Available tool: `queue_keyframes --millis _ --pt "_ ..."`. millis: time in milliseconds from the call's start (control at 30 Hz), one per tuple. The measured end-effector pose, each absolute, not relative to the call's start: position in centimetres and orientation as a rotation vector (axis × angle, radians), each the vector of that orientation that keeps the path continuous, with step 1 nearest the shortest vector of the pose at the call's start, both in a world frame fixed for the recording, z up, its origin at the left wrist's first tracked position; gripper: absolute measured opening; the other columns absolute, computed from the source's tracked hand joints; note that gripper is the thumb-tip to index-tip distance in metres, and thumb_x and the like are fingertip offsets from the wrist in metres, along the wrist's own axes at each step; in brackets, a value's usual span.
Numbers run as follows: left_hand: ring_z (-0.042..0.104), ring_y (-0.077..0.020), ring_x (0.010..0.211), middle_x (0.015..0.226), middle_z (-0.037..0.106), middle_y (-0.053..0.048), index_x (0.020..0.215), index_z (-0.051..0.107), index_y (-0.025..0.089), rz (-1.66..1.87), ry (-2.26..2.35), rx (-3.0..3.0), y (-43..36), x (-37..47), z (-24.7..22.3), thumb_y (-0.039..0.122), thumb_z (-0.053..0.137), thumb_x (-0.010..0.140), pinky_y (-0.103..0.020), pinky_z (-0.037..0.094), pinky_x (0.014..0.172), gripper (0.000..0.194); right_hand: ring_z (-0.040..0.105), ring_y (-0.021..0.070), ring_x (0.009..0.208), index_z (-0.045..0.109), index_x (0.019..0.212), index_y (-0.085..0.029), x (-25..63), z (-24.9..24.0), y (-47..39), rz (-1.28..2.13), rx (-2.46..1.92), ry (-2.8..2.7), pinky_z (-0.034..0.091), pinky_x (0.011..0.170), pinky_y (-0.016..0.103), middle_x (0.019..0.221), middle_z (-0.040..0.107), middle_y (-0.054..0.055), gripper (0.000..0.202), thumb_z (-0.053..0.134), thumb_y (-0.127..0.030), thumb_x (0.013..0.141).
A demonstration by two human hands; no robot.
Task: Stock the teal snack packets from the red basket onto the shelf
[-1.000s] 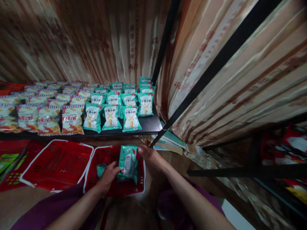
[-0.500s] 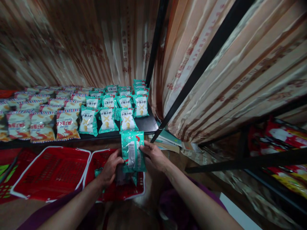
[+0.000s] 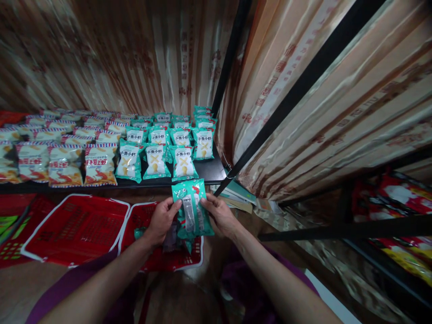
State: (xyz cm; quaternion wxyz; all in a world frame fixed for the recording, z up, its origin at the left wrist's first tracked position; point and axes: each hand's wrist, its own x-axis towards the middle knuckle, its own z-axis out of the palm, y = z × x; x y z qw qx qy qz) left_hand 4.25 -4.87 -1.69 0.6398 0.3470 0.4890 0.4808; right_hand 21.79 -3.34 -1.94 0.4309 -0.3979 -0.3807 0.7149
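A teal packet (image 3: pixel 193 211), lifted clear of the red basket (image 3: pixel 140 216), was held between both hands before the shelf (image 3: pixel 211 171).

The packet, which had been in the basket a second earlier, was now just below the shelf's front edge, tilted, its back toward the viewer; it was thus under two-handed control. The left hand (image 3: pixel 164 219) pinched one side and the right hand (image 3: pixel 221 216) the other, thumbs over the face. Another teal wrapper (image 3: pixel 138 232) lay in the basket, partly hidden. Upright teal packets (image 3: pixel 157 161) stood on the shelf beyond, beside striped white packets (image 3: pixel 100 164). A slanting black post (image 3: pixel 302 85) limited access from the right; whether the packet touched the shelf could not be told.
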Motion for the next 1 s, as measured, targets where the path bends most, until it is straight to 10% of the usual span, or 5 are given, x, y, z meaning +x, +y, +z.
queue_keyframes --millis 1000 --pt "0.064 -0.0212 0.086 0.093 0.071 -0.005 0.093 0.066 0.017 1.04 1.053 0.916 -4.7 3.2 -1.1 0.04 0.074 0.067 -0.031 0.049 0.081 0.035 0.067 0.0247 0.091 0.068 0.099 -0.023 20.9 -1.2 -2.3 1.675 -0.967 -0.843 0.054 0.076 0.035 0.092 0.074 0.003 0.041 0.076 -0.048 0.067"
